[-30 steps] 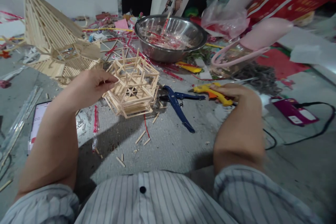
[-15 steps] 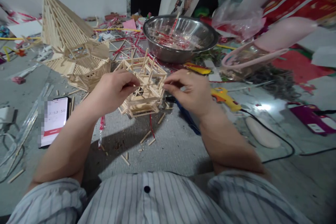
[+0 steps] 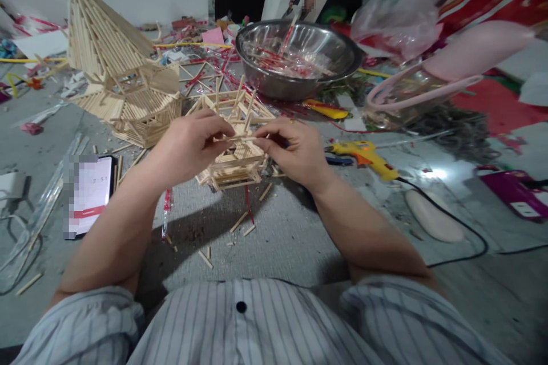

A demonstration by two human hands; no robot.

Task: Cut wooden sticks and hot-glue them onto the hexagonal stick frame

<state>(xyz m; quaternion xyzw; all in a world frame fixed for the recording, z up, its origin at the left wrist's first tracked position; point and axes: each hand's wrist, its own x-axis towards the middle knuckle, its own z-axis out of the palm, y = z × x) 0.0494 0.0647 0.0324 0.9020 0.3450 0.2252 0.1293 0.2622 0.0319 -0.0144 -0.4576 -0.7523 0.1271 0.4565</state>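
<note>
A small hexagonal frame of glued wooden sticks stands on the grey floor in front of me. Over it I pinch one thin wooden stick level between both hands. My left hand grips its left end with closed fingers. My right hand pinches its right end. The stick lies across the frame's top; whether it touches the frame I cannot tell. A yellow glue gun lies on the floor just right of my right hand.
A bigger stick-built tower roof stands at back left. A steel bowl with red strips sits behind the frame. A phone lies at left. Cut stick ends litter the floor. A purple box and black cable lie right.
My right hand let go of the glue gun, came left to the frame and took the stick's free end. The glue gun now lies on the floor.
</note>
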